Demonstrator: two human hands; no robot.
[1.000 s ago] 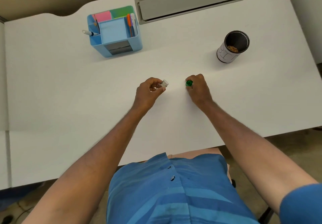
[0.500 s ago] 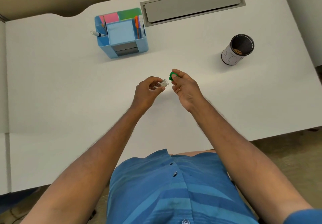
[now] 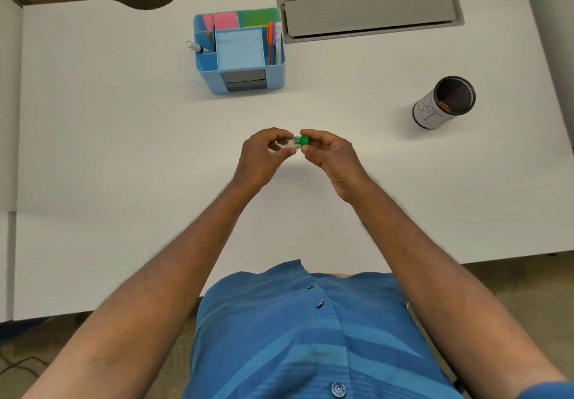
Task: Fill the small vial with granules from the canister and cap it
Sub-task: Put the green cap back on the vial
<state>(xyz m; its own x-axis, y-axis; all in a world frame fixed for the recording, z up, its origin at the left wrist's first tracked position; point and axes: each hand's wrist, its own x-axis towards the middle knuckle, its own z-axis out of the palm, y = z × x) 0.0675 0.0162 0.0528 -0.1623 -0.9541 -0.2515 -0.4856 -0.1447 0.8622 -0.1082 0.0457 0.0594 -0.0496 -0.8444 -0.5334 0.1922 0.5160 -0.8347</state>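
above the desk's [image 3: 124,150] middle, the vial [image 3: 287,146] is pinched sideways in the left hand [image 3: 264,157], mouth toward the right hand [image 3: 330,156], whose fingertips are clamped on the green cap [image 3: 304,140] touching it.

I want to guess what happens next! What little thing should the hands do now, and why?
Probably twist the green cap down onto the vial. The right hand pinches the cap right against the open end of the clear vial, which the left hand holds tipped sideways above the table. Whether the cap is already threaded on is too small to tell, so a gentle turn seems best.
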